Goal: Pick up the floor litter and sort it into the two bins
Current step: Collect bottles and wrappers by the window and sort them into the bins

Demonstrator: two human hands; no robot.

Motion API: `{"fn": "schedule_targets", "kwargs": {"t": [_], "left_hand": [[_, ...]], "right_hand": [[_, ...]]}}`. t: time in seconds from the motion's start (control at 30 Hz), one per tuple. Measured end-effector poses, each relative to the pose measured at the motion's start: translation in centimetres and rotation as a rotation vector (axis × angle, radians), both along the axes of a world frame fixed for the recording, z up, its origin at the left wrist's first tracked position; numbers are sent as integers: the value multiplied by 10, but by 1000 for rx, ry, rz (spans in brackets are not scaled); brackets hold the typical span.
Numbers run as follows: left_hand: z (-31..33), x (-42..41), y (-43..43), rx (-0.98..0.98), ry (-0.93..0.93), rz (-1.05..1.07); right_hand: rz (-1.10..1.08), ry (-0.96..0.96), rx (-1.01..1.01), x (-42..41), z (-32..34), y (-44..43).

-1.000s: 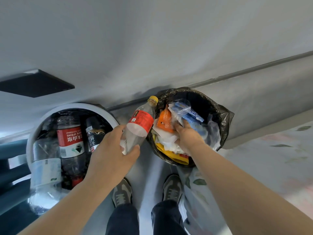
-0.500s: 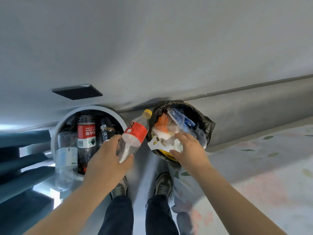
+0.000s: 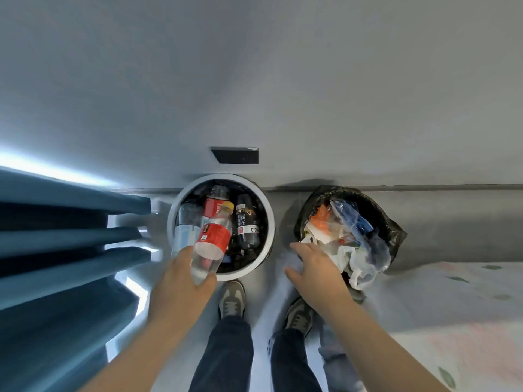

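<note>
My left hand (image 3: 181, 287) grips the base of a clear plastic bottle (image 3: 213, 239) with a red label and yellow cap, holding it tilted over the white-rimmed round bin (image 3: 270, 222). That bin holds several bottles, among them a dark one (image 3: 247, 224). To its right stands a bin lined with a black bag (image 3: 396, 236), heaped with wrappers, paper and clear plastic (image 3: 348, 236). My right hand (image 3: 314, 267) hovers at its near left edge, fingers spread and holding nothing.
Both bins stand against a grey wall with a dark vent (image 3: 237, 155). Blue curtain folds (image 3: 70, 236) hang at the left. My two shoes (image 3: 232, 299) are on the grey floor before the bins. A pale patterned mat (image 3: 452, 321) lies at the right.
My left hand carried the bottle leftward from between the bins to above the white bin. My right hand drew back out of the black-bag bin. The camera view swung left.
</note>
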State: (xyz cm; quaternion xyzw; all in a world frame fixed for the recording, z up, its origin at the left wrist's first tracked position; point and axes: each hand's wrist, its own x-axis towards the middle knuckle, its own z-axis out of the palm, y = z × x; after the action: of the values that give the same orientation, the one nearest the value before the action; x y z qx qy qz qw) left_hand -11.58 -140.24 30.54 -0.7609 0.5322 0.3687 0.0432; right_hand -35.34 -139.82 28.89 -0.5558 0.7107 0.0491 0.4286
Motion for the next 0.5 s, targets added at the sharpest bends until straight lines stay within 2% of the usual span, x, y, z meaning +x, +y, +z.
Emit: {"fn": "schedule_targets", "kwargs": {"t": [0.23, 0.37, 0.5], "left_hand": [[-32, 23, -3, 67, -43, 136], [-52, 8, -13, 5, 32, 76], [-70, -5, -20, 30, 38, 30]], "right_hand": [[66, -32, 22, 36, -11, -6], [70, -16, 52, 44, -17, -8], [48, 9, 81, 45, -23, -9]]}}
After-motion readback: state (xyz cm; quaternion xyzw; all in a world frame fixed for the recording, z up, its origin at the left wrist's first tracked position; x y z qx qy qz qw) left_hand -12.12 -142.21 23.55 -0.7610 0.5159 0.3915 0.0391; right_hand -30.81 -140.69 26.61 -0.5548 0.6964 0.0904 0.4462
